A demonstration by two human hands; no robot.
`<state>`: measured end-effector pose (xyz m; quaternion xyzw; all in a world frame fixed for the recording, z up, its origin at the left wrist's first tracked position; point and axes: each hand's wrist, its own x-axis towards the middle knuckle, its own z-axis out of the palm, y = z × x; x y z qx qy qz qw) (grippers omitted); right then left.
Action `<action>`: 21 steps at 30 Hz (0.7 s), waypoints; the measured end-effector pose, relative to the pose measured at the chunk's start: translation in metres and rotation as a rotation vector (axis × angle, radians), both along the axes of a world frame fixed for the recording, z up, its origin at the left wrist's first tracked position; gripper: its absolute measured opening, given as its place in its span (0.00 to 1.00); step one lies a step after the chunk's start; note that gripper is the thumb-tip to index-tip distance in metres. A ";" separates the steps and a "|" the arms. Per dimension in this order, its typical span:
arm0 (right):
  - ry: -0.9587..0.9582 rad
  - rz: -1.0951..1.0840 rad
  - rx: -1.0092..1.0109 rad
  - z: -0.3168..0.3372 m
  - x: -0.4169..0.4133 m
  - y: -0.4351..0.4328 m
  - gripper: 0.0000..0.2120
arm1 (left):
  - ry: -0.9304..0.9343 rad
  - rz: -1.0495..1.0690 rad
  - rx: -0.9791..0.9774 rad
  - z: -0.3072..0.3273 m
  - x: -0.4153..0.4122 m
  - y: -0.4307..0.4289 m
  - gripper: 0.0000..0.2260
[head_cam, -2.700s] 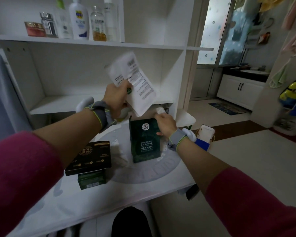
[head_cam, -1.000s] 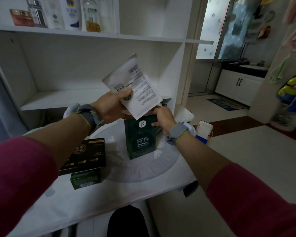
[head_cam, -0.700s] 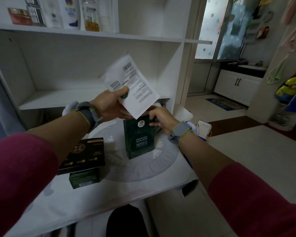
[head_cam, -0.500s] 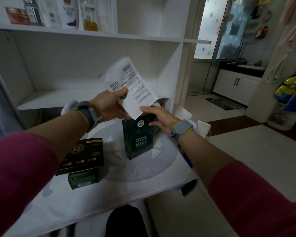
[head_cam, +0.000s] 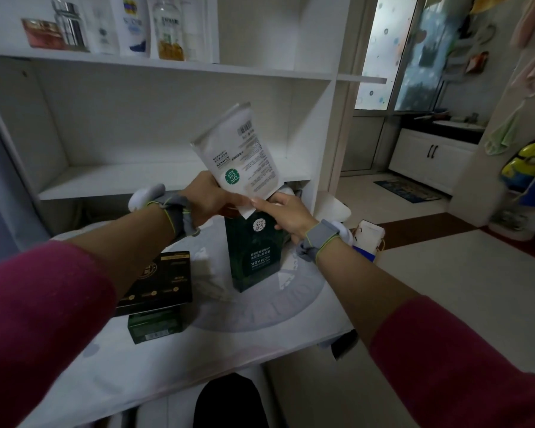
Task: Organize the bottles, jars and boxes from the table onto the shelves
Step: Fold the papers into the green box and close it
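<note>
My left hand (head_cam: 212,199) grips a stack of white mask sachets (head_cam: 240,152), raised and tilted over a tall dark green box (head_cam: 254,253) that stands upright on the white table (head_cam: 173,359). My right hand (head_cam: 288,213) sits at the box's open top, its fingers touching the sachets' lower corner. A flat black box (head_cam: 161,281) lies on the table to the left, and a small green box (head_cam: 155,325) lies just in front of it.
The white shelf unit (head_cam: 173,177) stands behind the table. Its top shelf holds several bottles (head_cam: 130,24) and a red jar (head_cam: 40,32). A doorway with a cabinet (head_cam: 430,163) opens to the right, and a small white container (head_cam: 368,239) sits past the table's right edge.
My right hand rose from the green box's side to its open top and met the sachets' lower corner. The sachets in my left hand dropped slightly toward the box.
</note>
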<state>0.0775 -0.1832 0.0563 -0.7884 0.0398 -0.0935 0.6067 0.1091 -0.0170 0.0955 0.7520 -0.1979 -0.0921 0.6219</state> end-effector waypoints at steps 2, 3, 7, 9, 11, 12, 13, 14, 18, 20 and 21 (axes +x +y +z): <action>0.001 0.002 0.020 0.001 0.000 0.000 0.16 | 0.002 0.028 -0.002 0.001 0.000 -0.001 0.20; 0.006 0.002 0.029 0.001 -0.001 -0.001 0.17 | 0.004 0.032 0.006 0.002 0.000 -0.002 0.19; 0.018 0.012 0.076 0.002 -0.001 -0.004 0.16 | 0.002 0.071 0.005 0.003 0.000 -0.003 0.16; 0.014 0.011 0.069 0.000 -0.002 -0.004 0.16 | -0.004 0.101 0.005 0.002 0.001 -0.004 0.15; 0.010 0.011 0.047 0.000 -0.001 -0.005 0.16 | -0.012 0.124 0.020 0.001 0.001 -0.006 0.15; 0.011 0.015 0.034 0.000 0.000 -0.006 0.16 | -0.019 0.131 0.030 0.001 0.001 -0.006 0.15; 0.013 0.020 0.025 0.000 0.000 -0.006 0.16 | -0.027 0.136 0.041 0.001 0.001 -0.005 0.15; 0.020 0.022 0.026 0.000 0.001 -0.007 0.16 | -0.034 0.140 0.051 0.001 0.000 -0.005 0.16; 0.071 0.030 0.113 -0.001 0.007 -0.012 0.06 | -0.054 0.162 0.045 0.001 -0.002 -0.002 0.16; 0.101 0.015 0.158 0.000 0.009 -0.013 0.04 | -0.057 0.178 0.040 -0.001 -0.004 0.000 0.17; 0.115 -0.002 0.185 0.001 0.009 -0.014 0.04 | -0.052 0.182 0.041 -0.001 -0.004 0.002 0.18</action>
